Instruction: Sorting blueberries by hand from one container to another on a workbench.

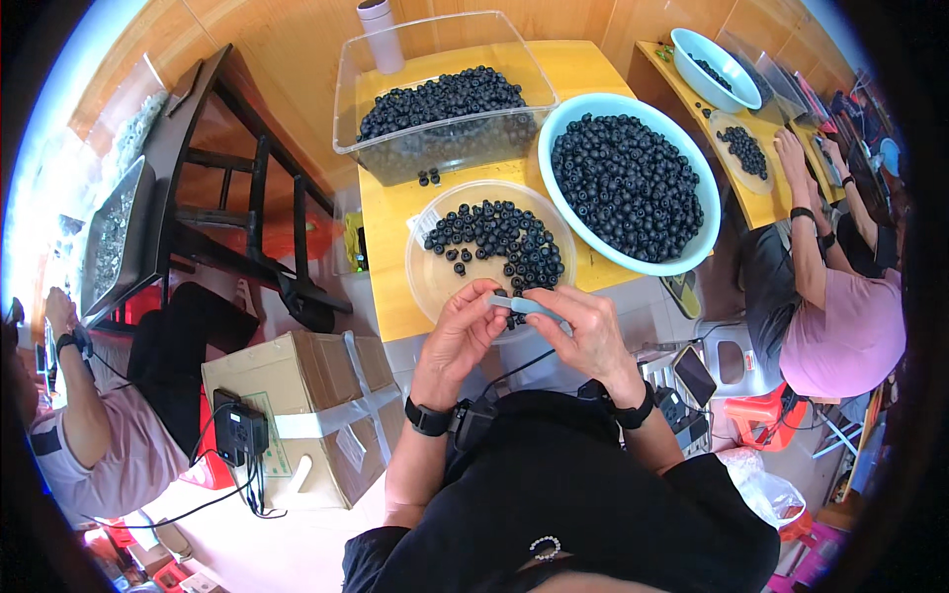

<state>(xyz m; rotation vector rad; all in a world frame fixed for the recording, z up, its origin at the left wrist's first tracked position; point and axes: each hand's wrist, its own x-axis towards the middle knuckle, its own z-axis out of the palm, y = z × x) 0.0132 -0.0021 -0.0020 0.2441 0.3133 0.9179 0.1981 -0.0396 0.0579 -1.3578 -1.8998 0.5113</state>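
Observation:
Over the near edge of a round clear plastic tray (427, 262), my two hands meet. My left hand (461, 334) is closed in a pinch on a small black round part (500, 293), mostly covered by the fingers. Between thumb and fingers, my right hand (590, 331) grips a small tool with a light-blue handle (534, 307). Its pale grey flat end touches the left fingertips beside the part; the exact kind of tool is unclear. Loose black round parts (494, 229), several with a hole or recess on top, lie spread in the tray.
Behind the tray stands a clear plastic bin (395, 158) of the same black parts. A light-blue basin (547, 188) heaped with them is at right. A pale bottle (381, 40) stands at the back. A cardboard box (267, 395) is at left; other people work on both sides.

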